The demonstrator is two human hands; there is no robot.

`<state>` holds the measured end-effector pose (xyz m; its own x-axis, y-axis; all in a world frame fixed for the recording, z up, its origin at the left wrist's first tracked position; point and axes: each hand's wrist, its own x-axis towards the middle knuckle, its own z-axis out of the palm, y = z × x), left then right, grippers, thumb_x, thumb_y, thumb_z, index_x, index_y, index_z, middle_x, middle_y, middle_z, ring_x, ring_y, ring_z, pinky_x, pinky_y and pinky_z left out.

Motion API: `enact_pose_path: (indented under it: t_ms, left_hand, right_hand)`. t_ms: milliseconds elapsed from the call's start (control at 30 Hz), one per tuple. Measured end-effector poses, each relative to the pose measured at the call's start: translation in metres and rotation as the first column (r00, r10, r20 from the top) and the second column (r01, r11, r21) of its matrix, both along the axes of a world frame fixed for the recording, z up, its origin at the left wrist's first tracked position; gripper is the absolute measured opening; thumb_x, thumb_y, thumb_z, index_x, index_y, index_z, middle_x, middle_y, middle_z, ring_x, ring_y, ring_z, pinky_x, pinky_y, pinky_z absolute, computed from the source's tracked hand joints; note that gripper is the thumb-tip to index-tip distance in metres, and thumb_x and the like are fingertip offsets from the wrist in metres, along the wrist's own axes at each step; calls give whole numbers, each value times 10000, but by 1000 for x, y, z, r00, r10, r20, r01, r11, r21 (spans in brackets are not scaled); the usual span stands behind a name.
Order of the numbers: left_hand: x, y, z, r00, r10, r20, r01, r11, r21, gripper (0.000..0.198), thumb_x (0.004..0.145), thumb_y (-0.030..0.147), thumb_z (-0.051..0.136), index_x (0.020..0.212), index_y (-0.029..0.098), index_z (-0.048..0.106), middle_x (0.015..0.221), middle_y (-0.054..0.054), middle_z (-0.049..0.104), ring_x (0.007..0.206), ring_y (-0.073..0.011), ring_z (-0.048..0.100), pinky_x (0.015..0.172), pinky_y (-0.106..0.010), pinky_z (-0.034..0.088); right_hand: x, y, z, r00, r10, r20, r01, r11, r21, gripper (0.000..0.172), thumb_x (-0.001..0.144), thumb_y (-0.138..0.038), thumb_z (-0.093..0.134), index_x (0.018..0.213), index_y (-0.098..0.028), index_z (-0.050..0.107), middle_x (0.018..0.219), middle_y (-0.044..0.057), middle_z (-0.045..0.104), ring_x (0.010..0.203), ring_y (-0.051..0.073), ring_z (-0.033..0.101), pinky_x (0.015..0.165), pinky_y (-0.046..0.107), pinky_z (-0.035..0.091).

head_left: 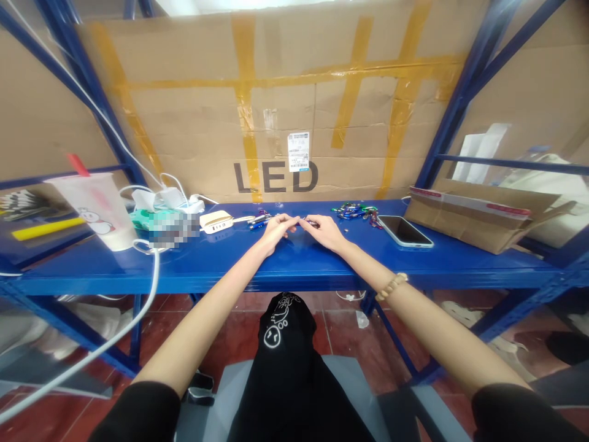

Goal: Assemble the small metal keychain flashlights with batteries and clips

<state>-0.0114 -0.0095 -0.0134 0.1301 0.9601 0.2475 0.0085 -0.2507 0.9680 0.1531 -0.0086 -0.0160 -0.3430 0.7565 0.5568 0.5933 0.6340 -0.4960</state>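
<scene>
Head view: my right hand [324,231], mostly closed, pinched a small dark piece [315,224]; my left hand [278,232] curled beside it, holding what, I couldn't tell.

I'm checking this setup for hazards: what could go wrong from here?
The cup stands near the white cable, so a knock might tip it that way. That cable hangs over the front edge of the blue shelf and could get snagged. The small dark item in the right hand could slip from its grip.
</scene>
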Motion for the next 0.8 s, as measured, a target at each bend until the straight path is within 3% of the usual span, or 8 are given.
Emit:
enact_pose_path:
  t_ms: [300,533,800]
  left_hand:
    - [1,0,-1,999,30,44,-29,1000,-3,252,637,387,717,599,162,611,599,-12,590,627,-131,551,519,-212,343]
    - [-1,6,0,979,106,173,-103,994,-28,331,769,432,455,722,168,651,769,-50,628,693,-154,559,575,-235,400]
    - [0,5,2,967,118,225,-109,993,-51,330,751,409,424,684,168,639,763,-58,625,690,-166,552,563,-242,390]
  right_hand:
    - [1,3,-2,1000,11,-7,-11,1000,3,418,860,-520,420,748,-174,627,713,4,614,654,132,500,582,221,325]
    - [0,5,-3,1000,7,15,-7,1000,-1,400,845,-521,445,788,-176,641,796,22,655,706,149,533,593,225,341]
    - [-1,7,-4,998,6,57,-8,1000,25,341,844,-486,488,799,-190,651,836,26,666,742,162,557,625,240,359]
